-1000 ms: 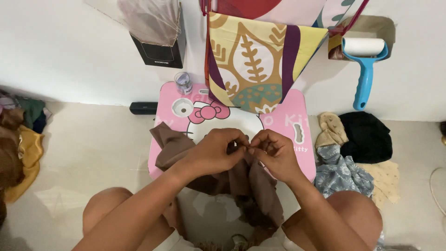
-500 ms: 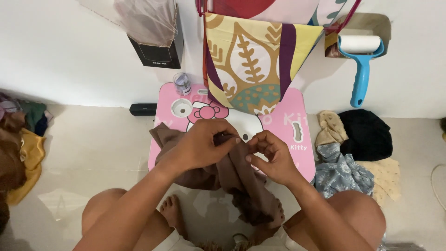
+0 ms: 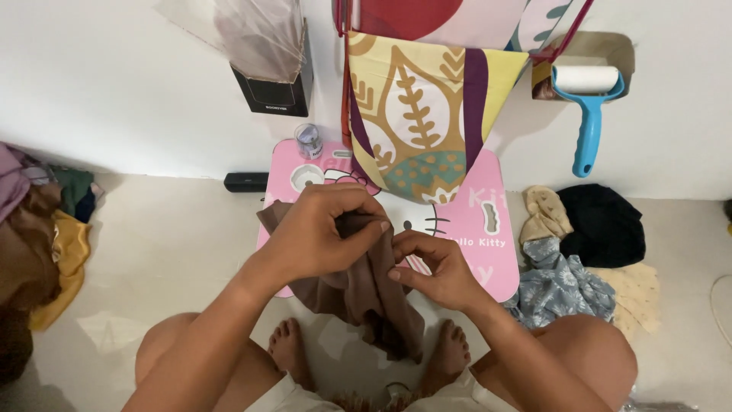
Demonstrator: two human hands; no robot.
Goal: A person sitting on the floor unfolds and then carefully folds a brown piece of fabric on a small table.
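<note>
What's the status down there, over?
Left hand and right hand both pinching the brown cloth. Cloth draped off the pink table, hanging between the knees. Patterned bag behind, not touching hands.

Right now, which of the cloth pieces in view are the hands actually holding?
The brown cloth, pinched by the left hand and right hand over the pink table. The cloth piles at both sides lie untouched on the floor.

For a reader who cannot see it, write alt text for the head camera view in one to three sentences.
Seen from above, a seated person's left hand and right hand pinch a brown cloth over a small pink table. A patterned bag hangs at the wall, with a blue lint roller to its right and clothes piled on the floor.
</note>
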